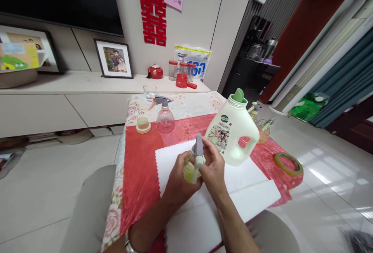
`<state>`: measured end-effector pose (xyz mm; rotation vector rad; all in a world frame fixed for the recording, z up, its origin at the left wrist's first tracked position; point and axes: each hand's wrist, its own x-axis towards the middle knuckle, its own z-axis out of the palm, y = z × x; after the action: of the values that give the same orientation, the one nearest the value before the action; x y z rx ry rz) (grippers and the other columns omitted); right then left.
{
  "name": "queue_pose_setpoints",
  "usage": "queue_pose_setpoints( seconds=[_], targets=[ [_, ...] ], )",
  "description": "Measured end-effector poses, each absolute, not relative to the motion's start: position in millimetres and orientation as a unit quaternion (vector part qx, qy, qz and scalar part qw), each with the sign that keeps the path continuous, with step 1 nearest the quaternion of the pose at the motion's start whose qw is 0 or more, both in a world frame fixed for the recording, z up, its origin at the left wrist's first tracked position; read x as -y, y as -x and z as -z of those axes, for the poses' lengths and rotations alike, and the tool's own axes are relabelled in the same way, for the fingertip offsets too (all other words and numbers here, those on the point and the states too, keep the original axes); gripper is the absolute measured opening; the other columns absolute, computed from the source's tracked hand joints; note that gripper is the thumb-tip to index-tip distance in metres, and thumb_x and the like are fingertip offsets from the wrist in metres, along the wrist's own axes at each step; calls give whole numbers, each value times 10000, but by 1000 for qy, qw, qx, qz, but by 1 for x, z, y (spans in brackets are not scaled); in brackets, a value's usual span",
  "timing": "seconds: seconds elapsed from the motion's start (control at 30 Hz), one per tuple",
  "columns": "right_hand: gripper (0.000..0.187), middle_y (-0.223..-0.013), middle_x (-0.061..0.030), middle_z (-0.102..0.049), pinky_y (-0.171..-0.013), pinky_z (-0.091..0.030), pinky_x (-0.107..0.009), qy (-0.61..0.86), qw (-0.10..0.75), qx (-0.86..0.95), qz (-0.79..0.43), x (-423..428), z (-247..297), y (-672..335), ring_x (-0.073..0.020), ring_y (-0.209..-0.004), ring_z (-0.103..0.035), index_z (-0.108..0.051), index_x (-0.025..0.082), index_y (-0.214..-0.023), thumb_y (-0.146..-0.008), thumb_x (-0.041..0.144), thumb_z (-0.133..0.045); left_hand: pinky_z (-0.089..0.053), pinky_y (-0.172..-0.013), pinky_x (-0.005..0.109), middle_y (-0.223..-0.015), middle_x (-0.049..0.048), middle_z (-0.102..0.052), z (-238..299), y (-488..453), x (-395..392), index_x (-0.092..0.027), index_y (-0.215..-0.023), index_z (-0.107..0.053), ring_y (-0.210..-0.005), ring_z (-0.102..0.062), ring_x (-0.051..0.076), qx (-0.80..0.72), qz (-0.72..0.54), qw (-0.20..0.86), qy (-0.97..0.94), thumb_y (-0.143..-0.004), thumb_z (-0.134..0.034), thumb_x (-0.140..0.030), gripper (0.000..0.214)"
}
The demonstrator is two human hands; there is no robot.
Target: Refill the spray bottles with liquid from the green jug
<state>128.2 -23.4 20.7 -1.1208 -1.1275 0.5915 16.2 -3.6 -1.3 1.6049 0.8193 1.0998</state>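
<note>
The left hand (179, 173) grips the bottle (189, 172), yellow liquid already inside, over the bench (195, 102); the right hand (214, 163) holds its spray head (199, 146), seating unclear. Beyond, right, the jug (233, 136) stands uncapped; far left, the pink bottle (165, 121) looks unfilled.

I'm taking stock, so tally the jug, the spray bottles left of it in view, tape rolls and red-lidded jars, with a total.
Jug: 1
Spray bottles left of it: 2
Tape roll: 1
Red-lidded jars: 3
Total: 7
</note>
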Motion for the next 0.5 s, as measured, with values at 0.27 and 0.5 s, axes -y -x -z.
queue_pose_setpoints(
  seconds=[0.27, 0.5],
  targets=[
    [400, -1126, -77, -663, -866, -543, -328, 481, 654, 506, -292, 34, -25, -132, -217, -997, -646, -672, 191, -1216, -862, 373, -720, -556, -924, 464, -1171, 109, -671, 7, -19, 5, -188, -1231, -485, -1060, -681, 294, -337, -450, 494, -663, -682, -733, -233, 604],
    [385, -1150, -74, -663, -898, -546, -343, 474, 684, 495, -250, 37, -39, -142, -219, -1021, -647, -698, 225, -1193, -829, 327, -768, -494, -1015, 504, -1215, 118, -632, 13, -19, 1, -184, -1258, -472, -1153, -626, 307, -320, -440, 484, -685, -662, -712, -166, 643]
  ],
)
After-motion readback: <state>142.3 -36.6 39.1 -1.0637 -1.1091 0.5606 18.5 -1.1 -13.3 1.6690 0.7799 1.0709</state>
